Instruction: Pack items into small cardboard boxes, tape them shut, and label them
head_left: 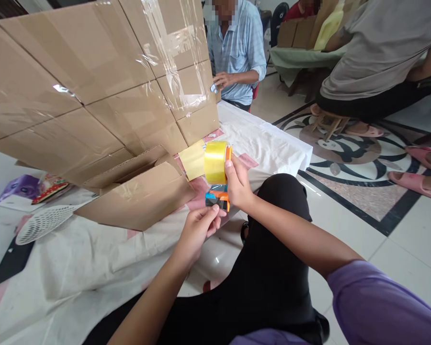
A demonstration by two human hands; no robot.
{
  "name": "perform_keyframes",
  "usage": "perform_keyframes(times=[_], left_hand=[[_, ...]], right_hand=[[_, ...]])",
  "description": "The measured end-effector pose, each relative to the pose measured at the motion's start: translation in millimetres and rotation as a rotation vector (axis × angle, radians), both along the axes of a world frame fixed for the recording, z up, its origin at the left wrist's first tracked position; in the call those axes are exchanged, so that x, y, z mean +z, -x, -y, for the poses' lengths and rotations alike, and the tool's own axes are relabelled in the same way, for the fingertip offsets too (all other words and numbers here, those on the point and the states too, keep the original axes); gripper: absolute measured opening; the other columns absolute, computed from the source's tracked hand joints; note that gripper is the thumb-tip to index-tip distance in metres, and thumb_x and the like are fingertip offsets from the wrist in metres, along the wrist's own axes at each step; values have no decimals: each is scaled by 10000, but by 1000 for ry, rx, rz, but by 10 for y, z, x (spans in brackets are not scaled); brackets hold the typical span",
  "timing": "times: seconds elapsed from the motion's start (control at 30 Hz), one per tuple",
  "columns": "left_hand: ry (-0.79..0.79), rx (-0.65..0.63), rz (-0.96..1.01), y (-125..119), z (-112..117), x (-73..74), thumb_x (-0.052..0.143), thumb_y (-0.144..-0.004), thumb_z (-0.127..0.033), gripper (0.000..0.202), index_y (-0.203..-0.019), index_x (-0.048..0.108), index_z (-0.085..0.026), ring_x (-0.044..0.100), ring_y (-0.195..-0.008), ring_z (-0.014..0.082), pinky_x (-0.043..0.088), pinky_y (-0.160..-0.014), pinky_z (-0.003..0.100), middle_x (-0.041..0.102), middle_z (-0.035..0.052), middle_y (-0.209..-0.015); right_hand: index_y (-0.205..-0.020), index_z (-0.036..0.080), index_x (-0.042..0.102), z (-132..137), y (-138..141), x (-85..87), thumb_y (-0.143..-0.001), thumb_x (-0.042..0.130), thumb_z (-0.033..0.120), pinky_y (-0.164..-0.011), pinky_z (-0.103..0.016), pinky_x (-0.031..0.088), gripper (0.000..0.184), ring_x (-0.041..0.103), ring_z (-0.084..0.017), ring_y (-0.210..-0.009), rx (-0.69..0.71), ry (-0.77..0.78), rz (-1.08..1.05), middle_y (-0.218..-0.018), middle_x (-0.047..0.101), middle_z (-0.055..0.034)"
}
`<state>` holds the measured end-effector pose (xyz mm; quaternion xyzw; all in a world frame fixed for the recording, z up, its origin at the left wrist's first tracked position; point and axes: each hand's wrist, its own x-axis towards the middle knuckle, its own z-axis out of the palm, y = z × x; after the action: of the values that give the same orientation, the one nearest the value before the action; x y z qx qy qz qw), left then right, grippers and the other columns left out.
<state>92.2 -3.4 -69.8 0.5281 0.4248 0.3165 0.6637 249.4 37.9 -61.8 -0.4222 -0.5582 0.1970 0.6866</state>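
My right hand [239, 183] is closed around the orange side of a tape dispenser [222, 195], which has a blue and black front end. A wide roll of yellowish packing tape [215, 162] sits on it. At the dispenser's front, the thumb and fingers of my left hand [200, 226] are pinched together on the tape's end; the thin film itself is hard to make out. Left of both hands a cardboard box [140, 196] with raised flaps lies on the cloth-covered table [111, 254]. Behind it rises a stack of taped cardboard boxes [107, 76].
A yellow sheet [192, 160] lies beyond the box. To the left are a white perforated basket [45, 223], a dark flat object [12, 261] and colourful packets [50, 188]. A person in a light blue shirt [237, 52] touches the stack. Another person [384, 52] sits at right.
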Motion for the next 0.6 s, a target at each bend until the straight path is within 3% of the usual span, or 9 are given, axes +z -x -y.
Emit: perform_keyframes(times=[0.17,0.6], left_hand=[[-56,22,17,-26,26,9,673,-889,-479,379,-748,721,-130,331,-451,33,247,-533,237,459,-52,-522],[-83,93,14,-90,129,-1,647,-906,-502,393,-765,704,-139,328,-470,55,204,-489,238,449,-45,-525]], right_hand=[[-879,233,541,-6,-7,8,-1049,331,614,-640,-351,450,467,460,-174,-669,6,7,-1,-722,471,-3],[-867,234,544,-33,-43,37,-1041,350,624,-656,-353,452,469,449,-178,-687,16,36,-50,-745,469,-10]])
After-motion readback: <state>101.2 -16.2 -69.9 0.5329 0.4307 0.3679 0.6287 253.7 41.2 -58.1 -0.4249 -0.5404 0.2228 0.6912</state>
